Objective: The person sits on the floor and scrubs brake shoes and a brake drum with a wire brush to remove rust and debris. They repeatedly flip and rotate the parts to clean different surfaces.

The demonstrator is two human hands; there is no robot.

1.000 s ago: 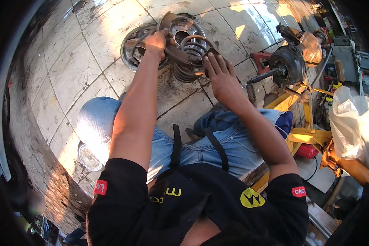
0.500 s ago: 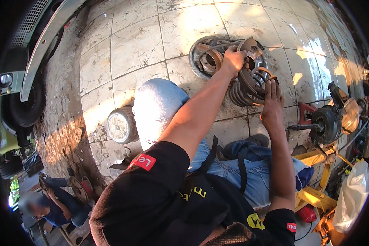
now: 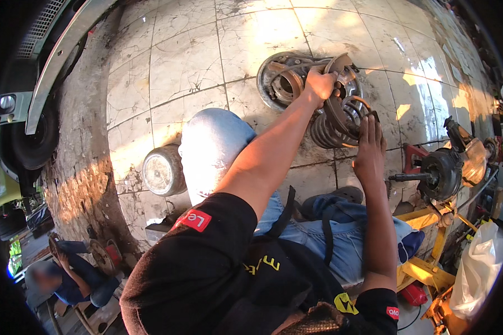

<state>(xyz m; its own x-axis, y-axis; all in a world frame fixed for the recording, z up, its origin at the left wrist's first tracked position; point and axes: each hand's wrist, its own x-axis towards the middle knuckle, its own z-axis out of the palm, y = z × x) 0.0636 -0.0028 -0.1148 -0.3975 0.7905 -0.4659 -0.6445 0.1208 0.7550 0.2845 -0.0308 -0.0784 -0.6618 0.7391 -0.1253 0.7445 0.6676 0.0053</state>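
Observation:
A curved, rusty brake shoe (image 3: 334,111) is tilted over several metal parts on the tiled floor. My left hand (image 3: 320,87) is closed around its upper part. Against the shoe's lower end my right hand (image 3: 369,149) rests with fingers stretched out flat; whether its thumb grips anything is hidden. Below the shoe sits a ribbed, round metal part (image 3: 323,133), partly covered. Just beyond my left hand lies a round metal plate (image 3: 268,92) with a hub-like ring in it. Another shiny round part shows behind the shoe.
A metal canister (image 3: 161,172) stands beside my left knee. To the right, an axle assembly (image 3: 439,174) rests near a yellow metal stand (image 3: 430,272) and a white plastic bag (image 3: 478,273). At left are a vehicle (image 3: 17,111) and a seated person (image 3: 78,282).
The view has shifted slightly. My left hand keeps its grip on the brake shoe, and my right fingers stay flat against its lower end.

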